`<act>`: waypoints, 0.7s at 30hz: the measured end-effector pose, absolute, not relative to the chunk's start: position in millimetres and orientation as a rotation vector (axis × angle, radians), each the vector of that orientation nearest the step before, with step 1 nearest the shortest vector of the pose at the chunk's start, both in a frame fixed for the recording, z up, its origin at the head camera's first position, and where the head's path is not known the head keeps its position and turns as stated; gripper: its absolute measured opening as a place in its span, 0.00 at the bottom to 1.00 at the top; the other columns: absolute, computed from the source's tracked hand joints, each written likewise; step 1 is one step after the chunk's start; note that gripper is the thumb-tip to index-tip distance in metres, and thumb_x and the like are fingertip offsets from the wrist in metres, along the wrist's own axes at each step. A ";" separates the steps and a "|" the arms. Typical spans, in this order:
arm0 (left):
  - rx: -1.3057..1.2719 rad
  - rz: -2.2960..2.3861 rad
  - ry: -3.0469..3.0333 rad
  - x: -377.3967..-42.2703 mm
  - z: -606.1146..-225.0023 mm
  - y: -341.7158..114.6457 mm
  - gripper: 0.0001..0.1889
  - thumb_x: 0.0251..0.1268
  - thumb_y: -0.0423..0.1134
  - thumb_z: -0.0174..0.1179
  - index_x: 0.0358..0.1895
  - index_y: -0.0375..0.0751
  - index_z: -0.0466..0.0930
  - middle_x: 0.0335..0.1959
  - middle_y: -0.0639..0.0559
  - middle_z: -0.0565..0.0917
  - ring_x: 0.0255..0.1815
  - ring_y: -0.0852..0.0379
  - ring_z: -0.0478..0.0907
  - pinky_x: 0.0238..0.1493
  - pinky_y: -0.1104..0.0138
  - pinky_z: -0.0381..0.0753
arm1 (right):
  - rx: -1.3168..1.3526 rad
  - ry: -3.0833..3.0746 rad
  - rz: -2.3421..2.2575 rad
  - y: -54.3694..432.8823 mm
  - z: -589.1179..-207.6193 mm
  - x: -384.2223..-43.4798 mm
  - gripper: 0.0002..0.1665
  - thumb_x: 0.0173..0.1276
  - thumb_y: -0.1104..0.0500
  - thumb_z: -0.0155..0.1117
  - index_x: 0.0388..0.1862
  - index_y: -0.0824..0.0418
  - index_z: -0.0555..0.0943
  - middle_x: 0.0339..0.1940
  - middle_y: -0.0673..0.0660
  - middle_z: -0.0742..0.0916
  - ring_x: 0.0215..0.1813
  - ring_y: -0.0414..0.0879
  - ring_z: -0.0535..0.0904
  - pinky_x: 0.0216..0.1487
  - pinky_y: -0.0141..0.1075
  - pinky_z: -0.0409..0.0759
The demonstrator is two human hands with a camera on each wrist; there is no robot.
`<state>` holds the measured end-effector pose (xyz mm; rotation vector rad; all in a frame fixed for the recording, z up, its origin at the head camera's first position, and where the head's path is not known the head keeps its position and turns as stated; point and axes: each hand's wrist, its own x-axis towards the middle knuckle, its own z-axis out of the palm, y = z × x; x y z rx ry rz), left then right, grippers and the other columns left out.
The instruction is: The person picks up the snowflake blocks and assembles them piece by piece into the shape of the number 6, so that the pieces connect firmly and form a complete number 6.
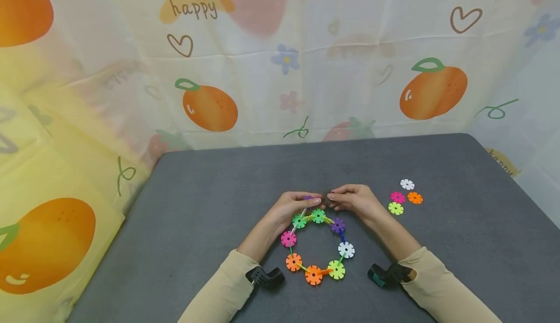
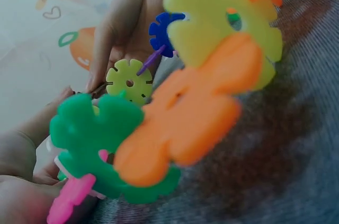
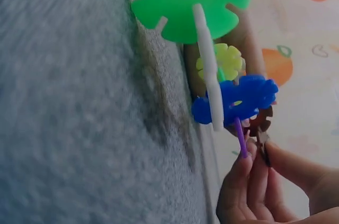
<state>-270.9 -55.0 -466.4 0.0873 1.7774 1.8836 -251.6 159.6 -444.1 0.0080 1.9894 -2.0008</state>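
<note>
A ring of colourful notched snowflake discs, slotted into one another, lies between my forearms on the grey table. At its far side my left hand pinches the near edge of a brown notched disc, beside a purple disc. My right hand comes from the other side, thumb and fingers pinching brown plastic. In the right wrist view a brown disc stands against another brown piece at my right fingertips. The left wrist view shows both hands' fingertips meeting behind the green disc.
To the right of my right hand lie several loose discs: a white one, a pink one, an orange one and a yellow-green one. A printed curtain hangs along the back edge of the grey table.
</note>
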 end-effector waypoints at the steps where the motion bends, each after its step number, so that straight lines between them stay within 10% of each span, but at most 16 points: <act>1: 0.085 1.886 1.779 -271.0 -466.4 -55.3 0.16 0.63 0.39 0.66 0.52 0.36 0.84 0.35 0.53 0.90 0.51 0.55 0.85 0.70 0.56 0.67 | 0.004 2.012 -2.005 157.8 -443.7 -251.6 0.15 0.64 0.62 0.68 0.45 0.72 0.82 0.30 0.48 0.88 0.33 0.39 0.86 0.40 0.31 0.86; 21: 0.089 1.835 1.740 -274.4 -467.5 -58.1 0.19 0.69 0.45 0.61 0.51 0.32 0.84 0.49 0.47 0.87 0.61 0.55 0.76 0.65 0.61 0.69 | 0.024 1.837 -2.131 160.2 -449.0 -254.7 0.08 0.70 0.60 0.62 0.45 0.60 0.82 0.37 0.47 0.87 0.39 0.40 0.86 0.47 0.33 0.86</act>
